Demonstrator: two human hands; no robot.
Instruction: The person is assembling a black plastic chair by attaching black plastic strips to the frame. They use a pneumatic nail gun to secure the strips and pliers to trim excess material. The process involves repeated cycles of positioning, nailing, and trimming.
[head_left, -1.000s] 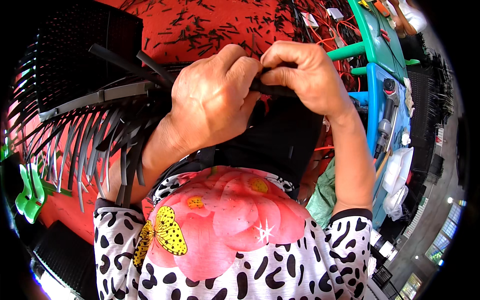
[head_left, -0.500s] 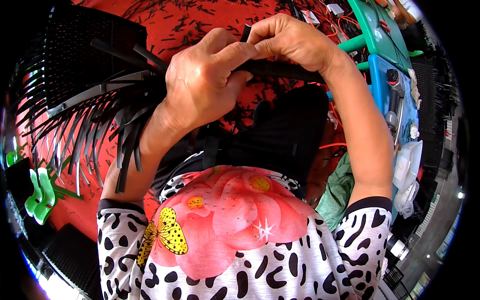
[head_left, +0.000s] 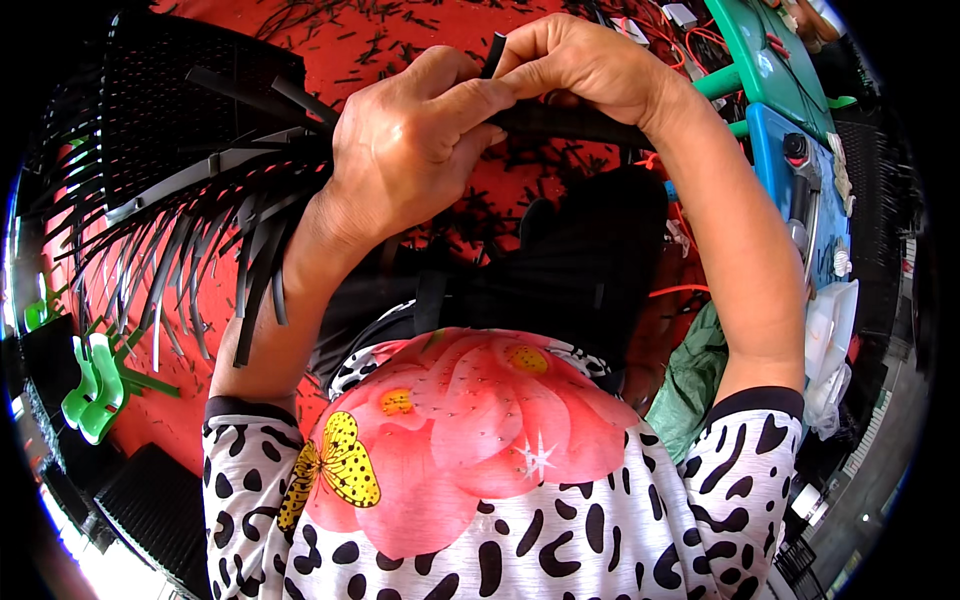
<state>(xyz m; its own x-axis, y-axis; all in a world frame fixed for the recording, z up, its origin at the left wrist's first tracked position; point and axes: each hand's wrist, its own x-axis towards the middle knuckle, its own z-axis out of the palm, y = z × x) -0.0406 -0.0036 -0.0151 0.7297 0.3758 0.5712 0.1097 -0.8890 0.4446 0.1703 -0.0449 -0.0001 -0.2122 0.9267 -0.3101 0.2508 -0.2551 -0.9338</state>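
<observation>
flat black plasticky strip [head_left: 492, 58] (pale tip poking up), right hand [head_left: 592, 80] pinching it, left hand [head_left: 405, 145] curled alongside, can't tell its grip

Head-worn fisheye, facing down, close range

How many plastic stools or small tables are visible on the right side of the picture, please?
2, both right of the right hand: a green one at upper right and a blue one below it, carrying a power tool. Others may be hidden.
</observation>
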